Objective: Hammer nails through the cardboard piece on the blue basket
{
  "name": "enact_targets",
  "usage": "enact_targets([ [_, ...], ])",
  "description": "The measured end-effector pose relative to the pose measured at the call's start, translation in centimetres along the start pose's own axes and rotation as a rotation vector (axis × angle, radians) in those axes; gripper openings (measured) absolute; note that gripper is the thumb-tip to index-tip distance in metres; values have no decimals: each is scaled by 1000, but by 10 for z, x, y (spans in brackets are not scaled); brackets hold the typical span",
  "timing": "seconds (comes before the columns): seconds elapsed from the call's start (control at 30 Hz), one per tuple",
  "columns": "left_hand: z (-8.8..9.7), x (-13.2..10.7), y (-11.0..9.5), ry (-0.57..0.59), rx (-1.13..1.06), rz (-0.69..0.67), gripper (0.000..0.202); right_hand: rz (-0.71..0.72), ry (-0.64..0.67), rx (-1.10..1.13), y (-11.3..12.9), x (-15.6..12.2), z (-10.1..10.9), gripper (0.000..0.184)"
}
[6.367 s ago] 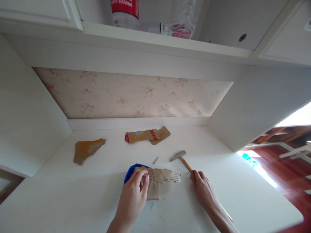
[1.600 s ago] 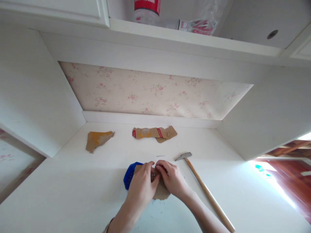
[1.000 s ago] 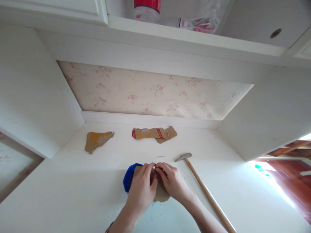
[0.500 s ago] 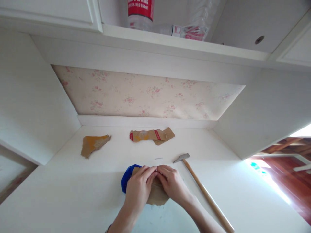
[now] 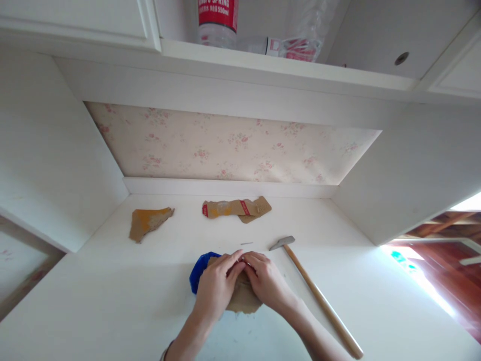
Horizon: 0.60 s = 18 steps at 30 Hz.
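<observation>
My left hand (image 5: 220, 278) and my right hand (image 5: 267, 276) meet over a brown piece of cardboard (image 5: 243, 300). Their fingertips are pinched together at its upper part, and whatever small thing lies between them is hidden. Under the cardboard's left side shows a blue object (image 5: 201, 271), mostly covered by my left hand. A hammer (image 5: 319, 296) with a wooden handle and grey metal head lies just right of my right hand. Beyond my fingers a thin nail (image 5: 247, 243) rests on the white surface.
Torn cardboard strips (image 5: 229, 208) lie near the back edge. Another torn cardboard piece (image 5: 148, 223) is at the left. White side panels flank the desk surface (image 5: 150, 301). Overhead, a shelf (image 5: 285, 65) holds plastic bottles (image 5: 218, 22).
The view has shifted slightly. My fingers have adjusted a little, with the left index finger raised somewhat; both hands stay at the cardboard.
</observation>
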<state>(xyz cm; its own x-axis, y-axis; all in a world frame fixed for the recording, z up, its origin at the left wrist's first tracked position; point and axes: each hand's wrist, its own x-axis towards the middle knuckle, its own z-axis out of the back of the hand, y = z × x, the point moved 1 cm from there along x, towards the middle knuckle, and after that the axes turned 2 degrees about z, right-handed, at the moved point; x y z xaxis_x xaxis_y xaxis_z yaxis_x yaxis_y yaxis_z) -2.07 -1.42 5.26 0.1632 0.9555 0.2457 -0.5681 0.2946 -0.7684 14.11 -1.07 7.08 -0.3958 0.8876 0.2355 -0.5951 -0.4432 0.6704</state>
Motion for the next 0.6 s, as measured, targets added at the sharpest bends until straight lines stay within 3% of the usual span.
enact_targets([
  [0.17,5,0,8,53,-34,118,27,-50,-8,16,0,0,0,19],
  [0.23,7,-2,7,110,-22,104,24,-67,-12,23,0,0,0,19],
  [0.33,8,-4,1,169,39,72,37,-74,-10,29,0,1,0,21],
  [0.6,-4,0,-6,65,54,34,40,-41,7,30,-1,-1,-1,21],
])
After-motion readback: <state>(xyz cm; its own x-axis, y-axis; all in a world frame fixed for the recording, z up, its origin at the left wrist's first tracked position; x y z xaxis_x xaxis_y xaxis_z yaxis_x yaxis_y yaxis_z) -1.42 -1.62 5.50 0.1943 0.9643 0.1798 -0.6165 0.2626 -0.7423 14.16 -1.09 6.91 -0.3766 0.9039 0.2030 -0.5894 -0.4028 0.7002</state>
